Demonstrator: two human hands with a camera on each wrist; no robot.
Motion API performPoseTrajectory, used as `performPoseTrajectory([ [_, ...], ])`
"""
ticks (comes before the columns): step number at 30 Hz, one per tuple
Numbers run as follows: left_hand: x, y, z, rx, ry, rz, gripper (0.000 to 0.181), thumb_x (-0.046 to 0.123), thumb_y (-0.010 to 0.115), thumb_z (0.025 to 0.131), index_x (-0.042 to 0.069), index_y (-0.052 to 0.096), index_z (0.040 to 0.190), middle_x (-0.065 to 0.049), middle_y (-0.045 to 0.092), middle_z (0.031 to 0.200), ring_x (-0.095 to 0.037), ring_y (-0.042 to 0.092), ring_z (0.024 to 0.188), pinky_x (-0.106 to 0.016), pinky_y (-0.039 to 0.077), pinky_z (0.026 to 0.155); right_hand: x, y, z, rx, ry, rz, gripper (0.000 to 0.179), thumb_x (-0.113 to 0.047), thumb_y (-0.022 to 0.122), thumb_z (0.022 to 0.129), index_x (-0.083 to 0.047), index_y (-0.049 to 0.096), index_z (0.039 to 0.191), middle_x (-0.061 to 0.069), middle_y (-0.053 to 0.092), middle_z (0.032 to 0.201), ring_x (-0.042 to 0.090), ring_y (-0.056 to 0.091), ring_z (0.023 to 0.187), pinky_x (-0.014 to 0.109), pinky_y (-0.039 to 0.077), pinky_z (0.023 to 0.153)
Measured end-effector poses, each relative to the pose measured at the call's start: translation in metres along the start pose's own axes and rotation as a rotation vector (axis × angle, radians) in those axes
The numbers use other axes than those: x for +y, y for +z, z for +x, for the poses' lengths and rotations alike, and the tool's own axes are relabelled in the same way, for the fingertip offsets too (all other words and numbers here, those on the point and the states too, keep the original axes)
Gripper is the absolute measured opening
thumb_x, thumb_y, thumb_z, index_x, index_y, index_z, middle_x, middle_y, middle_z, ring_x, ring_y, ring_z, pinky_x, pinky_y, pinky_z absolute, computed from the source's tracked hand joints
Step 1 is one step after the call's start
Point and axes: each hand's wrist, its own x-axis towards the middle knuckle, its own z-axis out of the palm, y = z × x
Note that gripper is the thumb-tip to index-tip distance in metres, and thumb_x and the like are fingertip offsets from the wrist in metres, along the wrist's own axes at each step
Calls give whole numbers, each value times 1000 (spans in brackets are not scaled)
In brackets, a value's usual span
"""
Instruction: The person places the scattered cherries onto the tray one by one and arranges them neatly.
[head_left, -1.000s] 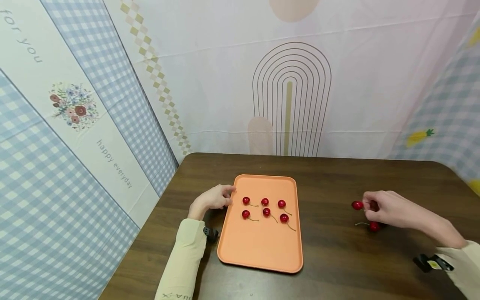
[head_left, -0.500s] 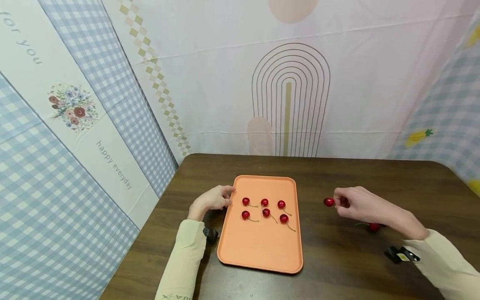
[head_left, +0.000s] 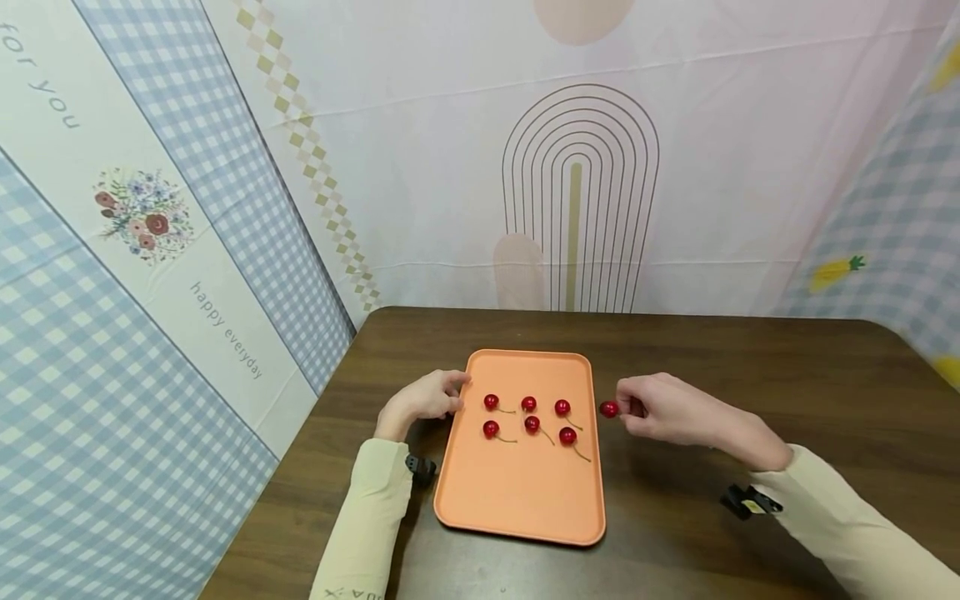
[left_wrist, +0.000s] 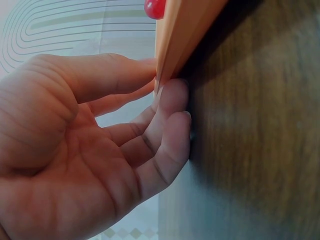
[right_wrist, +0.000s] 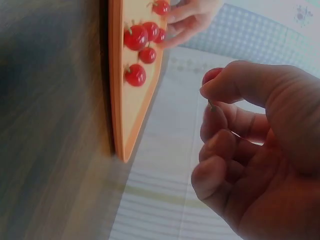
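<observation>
the right hand [head_left: 663, 410] pinches a red cherry [head_left: 609, 409] between thumb and fingertips, its other fingers curled; in the right wrist view only the top of the fruit and a bit of stem show above the thumb [right_wrist: 235, 82]. the cherry hangs just off the right long edge of the orange tray [head_left: 525, 500], level with the far row of fruit, and lies to the left of the hand that carries it. the tray is a rounded rectangle whose long axis runs away from the person, and it sits flat on the dark wooden tabletop [head_left: 750, 350]. six cherries [head_left: 531, 418] lie on its far half in two rows of three, stems trailing toward the near right; the row ends nearest the held fruit are the cherries at the right of each row, close to the rim. the near half of the tray is bare orange surface. the left hand [head_left: 423, 400] rests at the left long edge, fingers loosely bent and touching the rim [left_wrist: 167, 55], thumb above and fingertips beside it, without a plain clamp. the right hand is much the nearer to the held fruit; the left is across the tray's width from it. open tabletop extends right of the tray and behind it up to the printed backdrop [head_left: 577, 167]
</observation>
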Motion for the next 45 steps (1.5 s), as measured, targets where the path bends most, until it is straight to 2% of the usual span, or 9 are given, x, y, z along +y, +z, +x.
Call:
performPoseTrajectory([
  [6,-1,1,0,1,0,-2,52,5,58,95,9,47,146,-9,64,95,-15,53,64,-26,45,58,-13,6,10,-25,2,-1,22,-5,65,81,-22,53,74,-12,46,64,1,42,58,19,37,54],
  [12,-1,1,1,-1,5,4,53,6,58,94,8,47,146,-9,65,95,-14,53,64,-25,44,57,-23,10,19,-33,-43,-10,22,-6,66,83,-21,53,73,-10,45,64,1,41,58,19,35,53],
  [26,0,0,2,-8,13,13,53,6,58,95,8,46,146,-9,64,94,-14,53,64,-25,45,58,-37,22,37,-66,-67,-33,22,-6,64,82,-21,51,72,-9,45,63,2,39,56,19,31,51],
  [45,1,2,1,8,11,12,52,5,58,94,8,47,145,-9,64,94,-14,53,64,-25,45,58,-69,42,82,-191,-216,-16,20,-8,65,82,-21,55,71,-13,47,64,1,40,57,18,33,55],
])
